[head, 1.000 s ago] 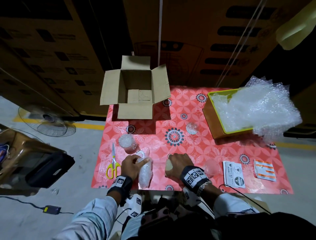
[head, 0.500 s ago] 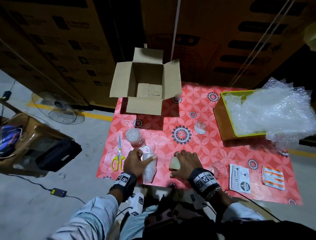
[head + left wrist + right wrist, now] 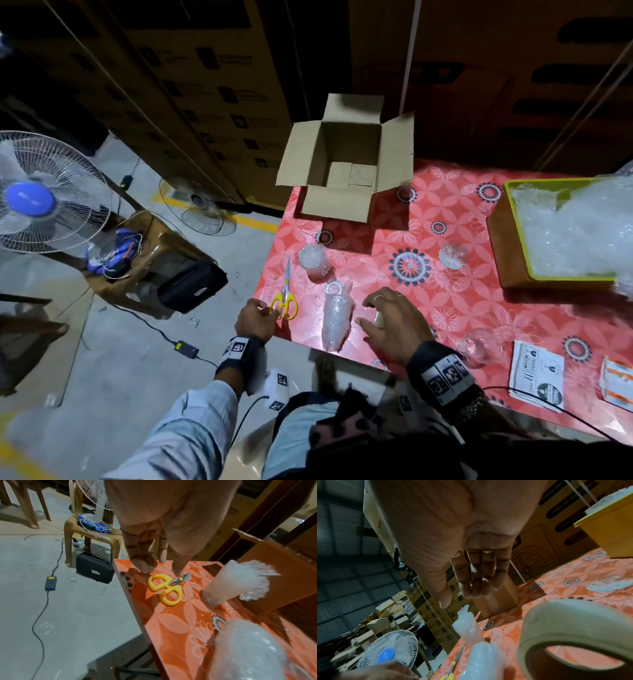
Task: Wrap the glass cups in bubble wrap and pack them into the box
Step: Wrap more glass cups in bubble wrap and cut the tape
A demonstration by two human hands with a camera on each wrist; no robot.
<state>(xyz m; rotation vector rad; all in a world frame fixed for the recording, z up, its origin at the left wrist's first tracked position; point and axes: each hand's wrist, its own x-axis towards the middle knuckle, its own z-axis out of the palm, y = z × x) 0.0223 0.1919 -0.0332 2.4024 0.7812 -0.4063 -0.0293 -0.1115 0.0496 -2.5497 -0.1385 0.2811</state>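
Our desk (image 3: 479,308), red floral cloth, carries: open cardboard box (image 3: 346,171), yellow-handled scissors (image 3: 285,298), bubble-wrapped glass cups (image 3: 335,318), yellow tray of bubble wrap (image 3: 513,253), printed label sheets (image 3: 536,380).

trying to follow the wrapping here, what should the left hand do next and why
Probably close the left hand on the scissors: its fingertips hover just above the yellow handles, gripping nothing. The wrapped cup lies loose on the table, and the right hand is over the tape, so cutting tape seems next.

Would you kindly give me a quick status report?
Left hand open, fingertips at scissors. Right hand open over tape roll. Wrapped cup lying free. Box open, path clear.
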